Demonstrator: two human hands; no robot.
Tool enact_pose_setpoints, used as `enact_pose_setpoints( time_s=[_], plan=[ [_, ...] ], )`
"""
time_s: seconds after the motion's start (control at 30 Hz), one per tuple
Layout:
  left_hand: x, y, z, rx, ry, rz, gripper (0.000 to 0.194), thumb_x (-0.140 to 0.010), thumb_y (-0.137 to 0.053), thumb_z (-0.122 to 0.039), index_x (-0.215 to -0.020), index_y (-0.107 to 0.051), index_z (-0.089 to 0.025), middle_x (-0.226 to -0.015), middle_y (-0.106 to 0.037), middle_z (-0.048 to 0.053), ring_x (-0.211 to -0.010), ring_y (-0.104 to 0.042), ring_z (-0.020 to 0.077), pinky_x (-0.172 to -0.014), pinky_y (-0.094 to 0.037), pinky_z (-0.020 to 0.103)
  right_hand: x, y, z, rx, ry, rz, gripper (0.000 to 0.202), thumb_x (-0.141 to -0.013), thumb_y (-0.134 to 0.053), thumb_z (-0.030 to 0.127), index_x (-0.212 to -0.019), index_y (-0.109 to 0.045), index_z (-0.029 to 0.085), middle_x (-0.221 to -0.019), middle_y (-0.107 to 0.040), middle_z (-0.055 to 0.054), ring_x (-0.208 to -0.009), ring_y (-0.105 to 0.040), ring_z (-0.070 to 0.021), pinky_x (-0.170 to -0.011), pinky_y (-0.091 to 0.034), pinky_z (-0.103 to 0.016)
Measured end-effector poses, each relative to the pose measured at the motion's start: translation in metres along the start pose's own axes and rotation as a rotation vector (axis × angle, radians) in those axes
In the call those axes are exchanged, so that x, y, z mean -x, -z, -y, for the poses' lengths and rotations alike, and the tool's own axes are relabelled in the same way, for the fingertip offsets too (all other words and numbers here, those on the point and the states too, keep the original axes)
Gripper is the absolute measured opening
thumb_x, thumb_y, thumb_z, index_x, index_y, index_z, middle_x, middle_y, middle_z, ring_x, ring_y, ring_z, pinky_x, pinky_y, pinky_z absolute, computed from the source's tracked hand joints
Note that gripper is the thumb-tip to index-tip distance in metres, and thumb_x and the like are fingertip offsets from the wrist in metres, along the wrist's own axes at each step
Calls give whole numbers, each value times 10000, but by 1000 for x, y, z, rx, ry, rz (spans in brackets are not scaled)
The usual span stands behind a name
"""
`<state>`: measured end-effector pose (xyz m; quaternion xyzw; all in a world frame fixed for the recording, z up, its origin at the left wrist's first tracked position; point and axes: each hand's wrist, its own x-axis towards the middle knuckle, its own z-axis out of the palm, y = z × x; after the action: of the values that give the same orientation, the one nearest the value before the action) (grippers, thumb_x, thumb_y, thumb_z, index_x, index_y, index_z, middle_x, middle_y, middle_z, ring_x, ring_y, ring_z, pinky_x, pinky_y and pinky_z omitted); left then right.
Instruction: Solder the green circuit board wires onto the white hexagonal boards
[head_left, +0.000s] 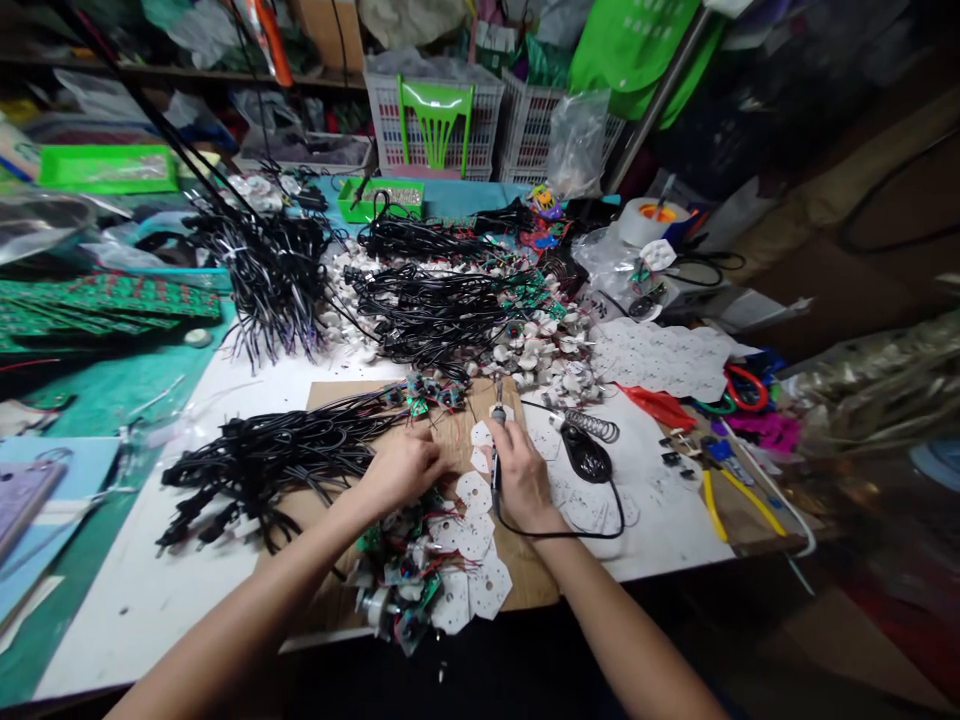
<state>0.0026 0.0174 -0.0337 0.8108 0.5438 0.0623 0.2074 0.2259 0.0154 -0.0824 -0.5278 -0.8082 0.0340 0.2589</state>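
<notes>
A soldering iron points away from me, and my right hand is closed around its handle. Its black cord loops past the wrist. My left hand lies just to the left with its fingers curled together over the cardboard; whatever they pinch is hidden. Small green circuit boards with thin wires sit just beyond that hand. A bundle of black power cords spreads to its left. White hexagonal discs with holes lie between my forearms, beside motor-like parts with boards.
Heaped black cables and white parts fill the back of the table. To the right are pliers with yellow handles, a coiled spring stand and a sheet of white discs. Stacked green boards stand at the left.
</notes>
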Motion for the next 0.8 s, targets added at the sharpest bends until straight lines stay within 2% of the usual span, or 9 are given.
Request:
enact_pose_setpoints(
  time_s=[0.1,0.17,0.2,0.33,0.47,0.57,0.63,0.7,0.8],
  plan=[
    [-19,-7,-13,54,-63,-71,217,-987,-515,-237,-967,-724,-182,-983,-686,83,-878,-662,196,-775,-499,302,4,3,-4,-135,13,-10,487,-1025,-426,84,-1486,-530,200,-1179,-624,-134,-1025,-674,-247,-873,-616,-368],
    [-33,-14,-21,98,-121,-108,301,-971,-469,-156,-1187,-675,-192,-1139,-681,100,-956,-672,195,-824,-527,307,6,4,-5,-180,31,-30,518,-1014,-408,53,-1498,-515,205,-1195,-614,-134,-1070,-673,-240,-914,-612,-369],
    [-39,-17,-24,105,-152,-110,330,-960,-469,-143,-1233,-647,-191,-1191,-668,111,-983,-672,199,-841,-535,313,8,4,-6,-187,37,-42,532,-1009,-403,44,-1505,-507,209,-1200,-611,-133,-1083,-672,-238,-924,-612,-370],
    [-50,-23,-29,85,-169,-73,242,-911,-603,-239,-1145,-628,-185,-1138,-662,117,-1015,-661,243,-863,-537,344,16,1,-12,-156,39,-48,531,-1001,-447,67,-1511,-494,206,-1204,-610,-135,-1043,-687,-243,-878,-635,-383],
    [-46,-16,-34,100,-17,-52,291,-824,-721,-317,-1062,-616,-186,-1067,-672,103,-936,-663,246,-777,-512,329,22,1,-15,-97,48,-54,465,-1021,-491,132,-1481,-517,198,-1203,-621,-143,-1026,-687,-270,-862,-643,-426],
    [-41,-5,-41,111,143,-14,138,-843,-663,-251,-962,-620,-196,-961,-704,77,-870,-677,222,-720,-472,298,21,5,-13,-102,31,-78,390,-1045,-537,233,-1430,-555,176,-1159,-631,-144,-1002,-685,-277,-847,-639,-423],
    [-36,0,-45,38,247,0,59,-883,-588,-224,-921,-626,-201,-887,-721,72,-850,-692,225,-717,-453,300,19,7,-10,-108,21,-92,367,-1055,-542,281,-1403,-578,169,-1109,-635,-136,-985,-685,-275,-839,-634,-412],
    [-31,3,-48,-66,313,-1,118,-927,-533,-244,-934,-643,-201,-875,-737,87,-852,-706,242,-723,-447,314,17,9,-7,-105,23,-101,351,-1065,-524,283,-1388,-594,164,-1078,-638,-130,-967,-684,-270,-826,-630,-402],
    [-23,7,-50,-147,315,-5,185,-969,-507,-297,-967,-664,-199,-904,-750,105,-867,-715,255,-708,-446,318,18,12,-4,-95,27,-109,335,-1067,-514,257,-1371,-608,153,-1081,-644,-137,-962,-680,-274,-815,-624,-405]
  ],
)
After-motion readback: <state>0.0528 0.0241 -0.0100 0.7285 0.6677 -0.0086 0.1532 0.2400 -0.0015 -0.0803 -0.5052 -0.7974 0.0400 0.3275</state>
